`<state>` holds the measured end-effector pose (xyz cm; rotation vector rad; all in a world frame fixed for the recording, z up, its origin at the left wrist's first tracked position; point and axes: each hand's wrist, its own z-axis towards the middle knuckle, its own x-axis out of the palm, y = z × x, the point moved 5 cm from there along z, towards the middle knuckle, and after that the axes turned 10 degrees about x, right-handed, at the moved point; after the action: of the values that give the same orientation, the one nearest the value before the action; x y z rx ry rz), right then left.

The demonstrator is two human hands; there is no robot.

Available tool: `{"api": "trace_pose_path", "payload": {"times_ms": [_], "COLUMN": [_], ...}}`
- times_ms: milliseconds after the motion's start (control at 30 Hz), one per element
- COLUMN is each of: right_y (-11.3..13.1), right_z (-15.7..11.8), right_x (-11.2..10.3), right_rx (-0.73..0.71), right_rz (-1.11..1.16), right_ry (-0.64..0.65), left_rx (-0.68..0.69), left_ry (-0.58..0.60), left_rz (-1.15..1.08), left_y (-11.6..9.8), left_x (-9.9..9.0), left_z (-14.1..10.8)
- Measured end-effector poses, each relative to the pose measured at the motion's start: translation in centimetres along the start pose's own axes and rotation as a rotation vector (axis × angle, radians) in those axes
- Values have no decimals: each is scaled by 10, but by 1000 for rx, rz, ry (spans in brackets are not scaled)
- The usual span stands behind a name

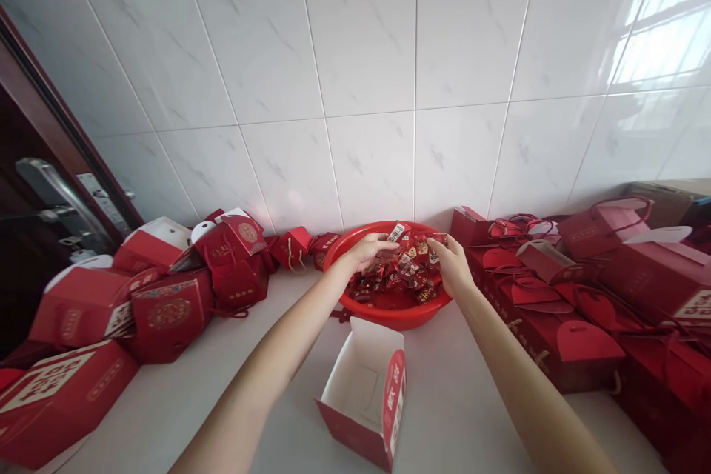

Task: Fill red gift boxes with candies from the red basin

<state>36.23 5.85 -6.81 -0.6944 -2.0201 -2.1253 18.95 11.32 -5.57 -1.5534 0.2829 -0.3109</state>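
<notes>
A round red plastic basin (411,320) stands near the wall, holding many wrapped candies (408,274) in red, brown and gold. At its left side, my left hand (371,252) pinches a wrapped candy (396,232) with a white label. My right hand (454,266) reaches over the right rim, fingers closed on a small dark red wrapped candy (438,238), partly hidden by the fingers. Between my forearms, in front of the basin, a red box (361,392) with a white inside lies with its top open. No candy shows inside it.
Red gift boxes (172,315) are piled on the left, some with cord handles. More red boxes (555,318) crowd the right side. A tiled wall (366,163) rises behind the white tabletop (266,333). A door with a metal handle (61,192) is at far left.
</notes>
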Motion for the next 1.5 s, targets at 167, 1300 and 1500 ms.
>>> {"api": "trace_pose_path", "payload": {"times_ms": [167, 1300, 1500], "right_y": [0, 0, -1], "right_z": [1, 1, 1], "right_x": [0, 1, 2], "right_rx": [10, -3, -9], "right_rz": [12, -26, -15], "right_ry": [12, 7, 3], "left_rx": [25, 199, 167], "left_ry": [58, 178, 204], "left_rz": [83, 1044, 1004], "left_y": [2, 21, 19], "left_x": [2, -1, -3], "left_z": [1, 31, 23]}}
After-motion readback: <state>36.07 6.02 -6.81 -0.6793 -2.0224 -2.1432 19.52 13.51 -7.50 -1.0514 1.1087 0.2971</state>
